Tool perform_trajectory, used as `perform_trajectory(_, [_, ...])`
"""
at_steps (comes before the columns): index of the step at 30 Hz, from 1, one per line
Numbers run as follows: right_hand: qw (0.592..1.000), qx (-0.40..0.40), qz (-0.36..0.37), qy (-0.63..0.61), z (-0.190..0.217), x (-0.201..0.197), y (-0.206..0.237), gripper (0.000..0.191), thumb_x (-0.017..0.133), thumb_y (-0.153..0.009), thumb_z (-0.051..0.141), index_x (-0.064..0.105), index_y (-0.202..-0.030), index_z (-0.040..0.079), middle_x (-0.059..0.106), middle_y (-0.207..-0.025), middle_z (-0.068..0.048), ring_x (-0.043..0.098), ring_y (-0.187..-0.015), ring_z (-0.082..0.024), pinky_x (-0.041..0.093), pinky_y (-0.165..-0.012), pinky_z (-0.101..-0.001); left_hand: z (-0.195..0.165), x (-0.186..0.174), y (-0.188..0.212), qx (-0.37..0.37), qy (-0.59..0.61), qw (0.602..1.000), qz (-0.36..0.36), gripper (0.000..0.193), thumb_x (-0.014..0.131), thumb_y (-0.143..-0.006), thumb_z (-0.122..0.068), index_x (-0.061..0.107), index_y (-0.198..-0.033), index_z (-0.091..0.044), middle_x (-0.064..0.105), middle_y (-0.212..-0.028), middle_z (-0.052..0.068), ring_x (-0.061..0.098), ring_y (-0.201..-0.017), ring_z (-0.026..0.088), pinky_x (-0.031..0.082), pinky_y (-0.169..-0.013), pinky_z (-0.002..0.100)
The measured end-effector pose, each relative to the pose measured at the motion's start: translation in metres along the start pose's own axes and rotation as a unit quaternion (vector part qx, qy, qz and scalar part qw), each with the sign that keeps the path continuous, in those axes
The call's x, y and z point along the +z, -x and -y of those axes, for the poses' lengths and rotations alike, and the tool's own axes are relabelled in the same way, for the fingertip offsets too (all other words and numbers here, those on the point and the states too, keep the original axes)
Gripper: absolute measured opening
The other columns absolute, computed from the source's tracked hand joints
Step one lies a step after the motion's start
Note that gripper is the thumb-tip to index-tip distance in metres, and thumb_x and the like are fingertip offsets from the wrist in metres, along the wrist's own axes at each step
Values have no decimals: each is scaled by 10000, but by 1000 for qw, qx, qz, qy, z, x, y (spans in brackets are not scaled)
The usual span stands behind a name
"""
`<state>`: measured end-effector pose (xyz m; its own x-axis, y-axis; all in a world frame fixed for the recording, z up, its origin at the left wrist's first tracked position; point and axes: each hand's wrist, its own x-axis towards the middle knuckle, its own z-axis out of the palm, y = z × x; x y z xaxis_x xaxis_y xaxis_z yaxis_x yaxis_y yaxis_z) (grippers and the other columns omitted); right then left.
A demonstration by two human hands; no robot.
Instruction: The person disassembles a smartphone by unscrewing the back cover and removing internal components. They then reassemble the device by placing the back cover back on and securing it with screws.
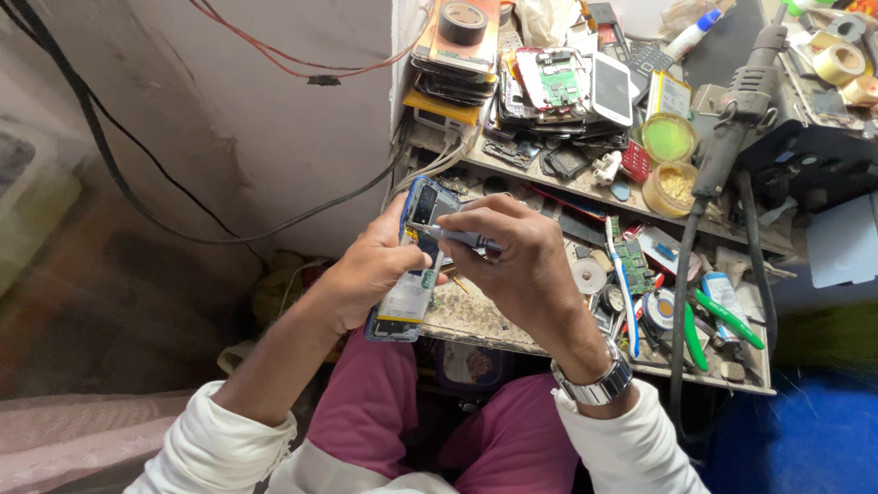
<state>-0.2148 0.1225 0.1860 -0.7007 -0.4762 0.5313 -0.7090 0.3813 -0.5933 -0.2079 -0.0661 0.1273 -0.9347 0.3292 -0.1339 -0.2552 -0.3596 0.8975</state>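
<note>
Above the lap, at the near edge of the cluttered tabletop (pixel 476 320): an opened phone (pixel 412 265), long axis running steeply, top end up toward the wall. Clasped from behind by the left hand (pixel 370 270). Right hand (pixel 512 261) closed around a grey screwdriver (pixel 457 238), tip pointing left onto the phone's upper part.

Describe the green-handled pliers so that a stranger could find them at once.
Start at the cluttered wooden workbench and go to its near right corner, right of the right hand with its metal wristwatch. The green-handled pliers lie there, beside a white-and-blue toothbrush. Only they have two bright green handles.
</note>
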Motion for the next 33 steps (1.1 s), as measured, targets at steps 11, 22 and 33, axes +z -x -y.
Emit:
perform_trajectory(11, [996, -60, 28, 65, -7, -10, -6, 228, 731, -908, 133, 679, -1097, 16, 698, -913, -153, 718, -804, -254, 574, -662, -348, -17, 14, -13, -32, -245, 963, -102, 646, 471, -818, 23, 381, -1443, -108, 655, -1059, 119, 697, -810, 181, 621, -614, 348])
perform_trajectory(22, [972, 186, 141, -14, -41, -14, -8, 375, 669, -990, 259, 591, -1314, 85, 728, -919, -106, 726, -881, -158, 559, -744, -304, -14, 13, -27, -13, -279, 955, -97, 645, 578, -811, -40, 446, -1441, -84, 690, -975, 104, 659, -661, 146, 579, -578, 312])
perform_trajectory(33, [935, 288, 149, -146, -48, -12, -7, 352, 587, -1026, 267, 647, -1311, 69, 710, -899, -92, 550, -732, -169, 482, -650, -313, -18, 15, -29, -40, -297, 949, -95, 679, 565, -819, -45, 388, -1473, -88, 678, -1039, 121, 667, -681, 149, 588, -593, 311])
